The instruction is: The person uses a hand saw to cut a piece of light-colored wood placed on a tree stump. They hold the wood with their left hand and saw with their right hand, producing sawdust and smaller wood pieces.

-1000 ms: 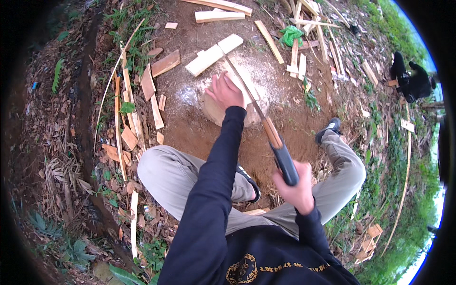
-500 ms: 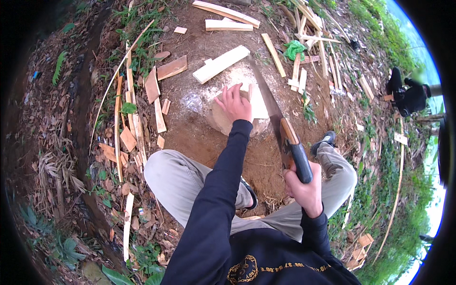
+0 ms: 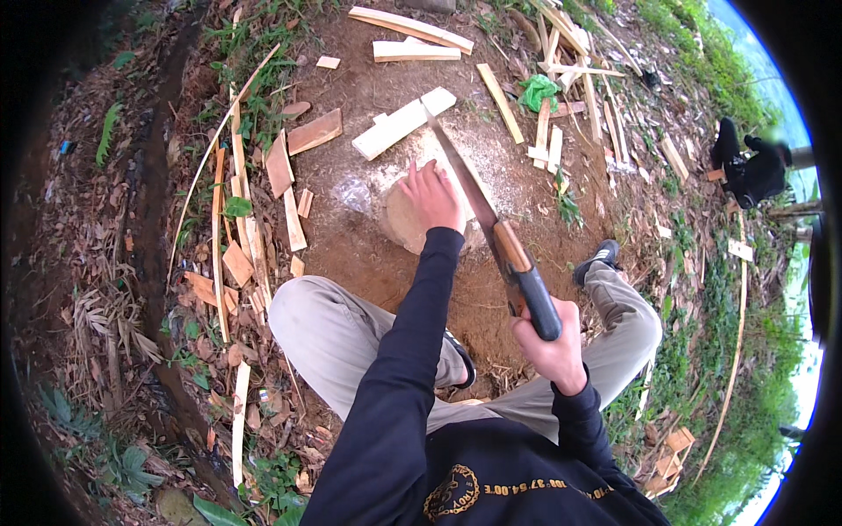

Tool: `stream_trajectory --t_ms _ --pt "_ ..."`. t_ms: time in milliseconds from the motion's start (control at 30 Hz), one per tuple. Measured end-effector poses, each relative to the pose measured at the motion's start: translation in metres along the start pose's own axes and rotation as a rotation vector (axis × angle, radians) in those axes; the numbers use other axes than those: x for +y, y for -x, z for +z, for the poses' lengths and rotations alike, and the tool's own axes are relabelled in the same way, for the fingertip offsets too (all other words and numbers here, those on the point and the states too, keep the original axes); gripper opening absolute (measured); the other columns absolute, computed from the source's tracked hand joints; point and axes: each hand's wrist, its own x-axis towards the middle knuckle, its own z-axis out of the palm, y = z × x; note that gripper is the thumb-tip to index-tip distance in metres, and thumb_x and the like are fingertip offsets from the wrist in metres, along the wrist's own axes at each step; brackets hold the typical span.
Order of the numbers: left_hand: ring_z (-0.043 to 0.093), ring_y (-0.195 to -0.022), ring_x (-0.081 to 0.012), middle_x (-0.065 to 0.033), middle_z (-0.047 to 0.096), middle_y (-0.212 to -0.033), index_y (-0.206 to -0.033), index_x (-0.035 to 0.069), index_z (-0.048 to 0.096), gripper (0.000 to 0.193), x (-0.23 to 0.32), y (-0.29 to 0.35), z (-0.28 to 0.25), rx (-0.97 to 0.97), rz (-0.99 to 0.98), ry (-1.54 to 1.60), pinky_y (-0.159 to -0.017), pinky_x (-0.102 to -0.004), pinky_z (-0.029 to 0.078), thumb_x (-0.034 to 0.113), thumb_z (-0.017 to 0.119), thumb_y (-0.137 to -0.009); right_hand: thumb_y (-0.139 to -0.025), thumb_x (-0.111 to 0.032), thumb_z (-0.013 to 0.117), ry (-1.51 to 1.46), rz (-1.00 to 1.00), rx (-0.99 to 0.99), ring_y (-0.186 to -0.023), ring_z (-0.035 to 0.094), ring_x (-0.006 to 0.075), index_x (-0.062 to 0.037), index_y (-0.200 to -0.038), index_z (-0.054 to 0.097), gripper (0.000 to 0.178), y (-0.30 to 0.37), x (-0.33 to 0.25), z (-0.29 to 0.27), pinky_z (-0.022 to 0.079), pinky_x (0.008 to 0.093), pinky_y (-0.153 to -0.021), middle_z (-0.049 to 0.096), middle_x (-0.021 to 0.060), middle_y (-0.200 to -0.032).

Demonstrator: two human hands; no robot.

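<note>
My left hand (image 3: 433, 198) lies palm down with its fingers spread on a round wooden stump (image 3: 403, 221). Beside its fingers shows a bit of a pale wood piece (image 3: 453, 175), mostly hidden by the hand and blade. My right hand (image 3: 554, 340) is closed round the dark handle of a handsaw (image 3: 463, 170). Slanting up and left, the saw blade crosses over the stump close to my left hand, and its tip overlaps a pale board (image 3: 403, 124) beyond the stump. Whether the teeth touch the wood piece I cannot tell.
Sawdust and a crumpled clear plastic bag (image 3: 353, 194) lie by the stump. Brown offcuts (image 3: 316, 131) and long strips are on the left, more boards (image 3: 417, 51) at the far side. A green bag (image 3: 538, 91) sits by a wood pile. Someone in dark clothes (image 3: 754, 167) is at right.
My right hand and the saw have shifted left, and the blade now covers more of the pale wood piece. The left hand stays nearly in place, its fingers slightly closer to the blade.
</note>
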Motion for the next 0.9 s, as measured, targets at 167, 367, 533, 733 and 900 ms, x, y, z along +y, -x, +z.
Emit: stream_trajectory --t_ms 167,367,533,733,900 --pt "0.036 -0.139 -0.0319 -0.0192 0.052 -0.134 -0.126 0.001 0.054 0.04 -0.013 0.005 -0.005 0.013 0.001 -0.006 -0.118 -0.0574 0.014 0.029 0.041 -0.1 -0.07 -0.008 0.065 0.121 -0.157 -0.011 -0.041 0.047 0.018 -0.0001 -0.063 0.051 0.017 0.003 -0.007 0.006 0.039 0.0335 -0.047 0.043 0.0104 -0.049" --pt "0.035 -0.141 -0.0307 -0.0186 0.05 -0.14 -0.135 0.004 0.052 0.039 -0.005 0.011 -0.014 0.074 -0.086 -0.049 -0.119 -0.0524 0.018 0.019 0.043 -0.1 -0.071 -0.007 0.065 0.155 -0.256 0.07 -0.038 0.047 0.0197 -0.0019 -0.062 0.051 0.018 0.014 0.003 0.001 0.039 0.033 -0.046 0.042 0.0104 -0.048" --pt "0.052 -0.119 -0.0276 -0.0151 0.057 -0.122 -0.132 0.005 0.053 0.038 0.021 0.009 -0.046 -0.094 -0.229 0.014 -0.103 -0.0449 0.04 0.021 0.052 -0.097 -0.073 -0.007 0.066 0.211 -0.245 0.138 -0.039 0.052 0.0218 -0.0019 -0.063 0.053 0.017 0.013 0.011 -0.021 0.04 0.033 -0.045 0.046 0.0103 -0.047" --pt "0.058 -0.101 -0.0315 -0.015 0.054 -0.11 -0.131 0.005 0.05 0.042 0.023 0.006 -0.034 -0.051 -0.083 0.092 -0.087 -0.042 0.048 0.015 0.062 -0.091 -0.073 -0.009 0.066 0.172 -0.252 0.175 -0.039 0.051 0.0239 -0.0019 -0.064 0.053 0.018 0.019 0.018 -0.016 0.041 0.0347 -0.046 0.045 0.0113 -0.048" --pt "0.059 -0.092 -0.0289 -0.0154 0.054 -0.106 -0.131 0.003 0.051 0.044 0.016 0.009 -0.029 -0.066 -0.087 0.193 -0.081 -0.0403 0.05 0.01 0.063 -0.09 -0.071 -0.007 0.066 0.21 -0.247 0.12 -0.043 0.056 0.0285 -0.0022 -0.065 0.057 0.012 0.015 0.029 -0.006 0.044 0.0349 -0.048 0.05 0.0122 -0.051"
